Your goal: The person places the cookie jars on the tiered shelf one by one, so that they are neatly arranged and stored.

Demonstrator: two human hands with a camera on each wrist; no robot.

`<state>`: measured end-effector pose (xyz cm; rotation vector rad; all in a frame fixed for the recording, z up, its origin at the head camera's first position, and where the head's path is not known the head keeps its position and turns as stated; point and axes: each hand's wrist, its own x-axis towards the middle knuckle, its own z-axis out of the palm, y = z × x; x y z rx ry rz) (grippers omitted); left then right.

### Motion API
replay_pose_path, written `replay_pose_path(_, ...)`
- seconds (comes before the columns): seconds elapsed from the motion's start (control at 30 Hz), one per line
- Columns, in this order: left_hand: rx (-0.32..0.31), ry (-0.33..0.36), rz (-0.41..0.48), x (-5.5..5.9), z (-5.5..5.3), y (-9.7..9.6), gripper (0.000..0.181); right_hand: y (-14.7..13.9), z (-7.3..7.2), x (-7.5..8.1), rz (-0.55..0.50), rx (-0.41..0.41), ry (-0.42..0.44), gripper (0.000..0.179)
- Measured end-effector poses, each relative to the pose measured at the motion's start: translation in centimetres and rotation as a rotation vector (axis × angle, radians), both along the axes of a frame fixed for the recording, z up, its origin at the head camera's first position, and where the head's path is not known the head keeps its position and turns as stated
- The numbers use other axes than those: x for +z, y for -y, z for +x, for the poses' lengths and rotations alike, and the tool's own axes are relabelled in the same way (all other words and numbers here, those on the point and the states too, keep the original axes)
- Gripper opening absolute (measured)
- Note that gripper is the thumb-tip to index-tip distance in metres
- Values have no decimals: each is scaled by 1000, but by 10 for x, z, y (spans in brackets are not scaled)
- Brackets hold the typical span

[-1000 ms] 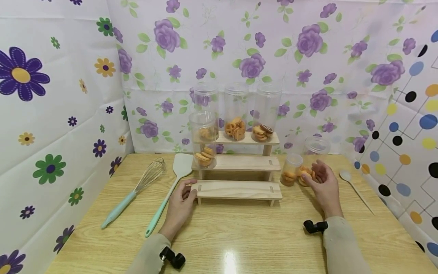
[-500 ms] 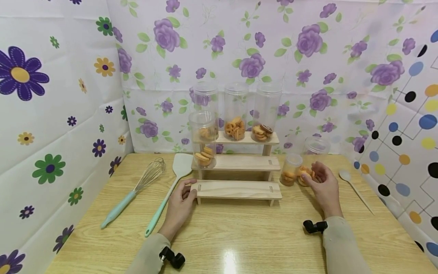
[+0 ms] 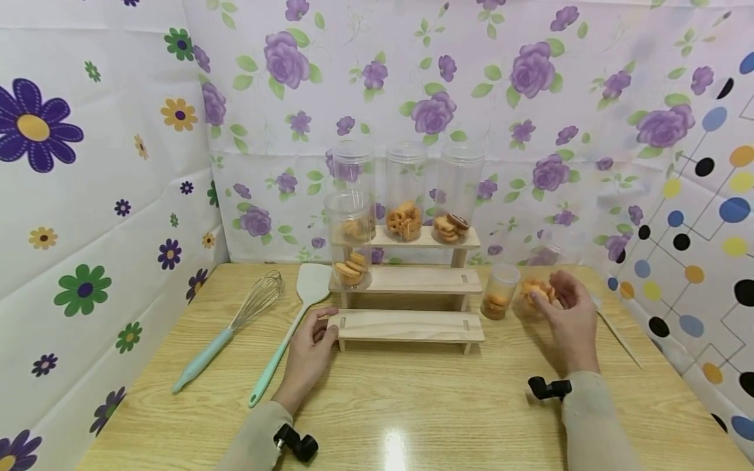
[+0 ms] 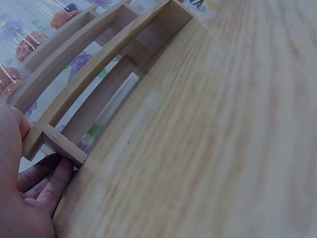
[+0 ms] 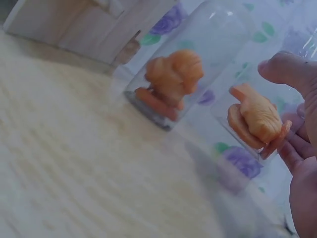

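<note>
Wood-grain table (image 3: 365,412) beneath whisk (image 3: 218,345), spatula (image 3: 313,285), spoon (image 3: 618,337), small jar (image 3: 497,304) and tiered wooden rack (image 3: 412,325).

Left to right you have a whisk (image 3: 230,332), a spatula (image 3: 313,283), the tiered shelf (image 3: 412,320), a cookie jar (image 3: 501,292), another jar (image 3: 534,296) in your right hand (image 3: 571,315), then a spoon (image 3: 618,339). Three jars (image 3: 405,196) stand on the shelf's top tier, a fourth jar (image 3: 349,242) on its middle tier's left. Your left hand (image 3: 310,347) is at its front left end.
</note>
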<state>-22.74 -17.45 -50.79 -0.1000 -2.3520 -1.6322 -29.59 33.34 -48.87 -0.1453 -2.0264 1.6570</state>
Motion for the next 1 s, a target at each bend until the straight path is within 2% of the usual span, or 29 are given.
replay_pose_path(0.17, 1, 6, 1, 0, 1, 0, 32, -3, 5, 16, -60, -27, -63, 69)
replay_pose_path(0.4, -1, 15, 2, 1, 2, 2, 32, -3, 12, 48, 29, -53, -168, 67)
replay_pose_path(0.67, 5, 20, 6, 2, 1, 1, 33, 12, 21, 85, 66, -5, -242, 64)
replay_pose_path(0.87, 0, 18, 6, 1, 1, 0, 33, 28, 28, 103, 72, 18, -256, 62)
replay_pose_path(1.0, 1, 24, 6, 0, 0, 0, 32, 41, 32, 114, 66, 64, -300, 59)
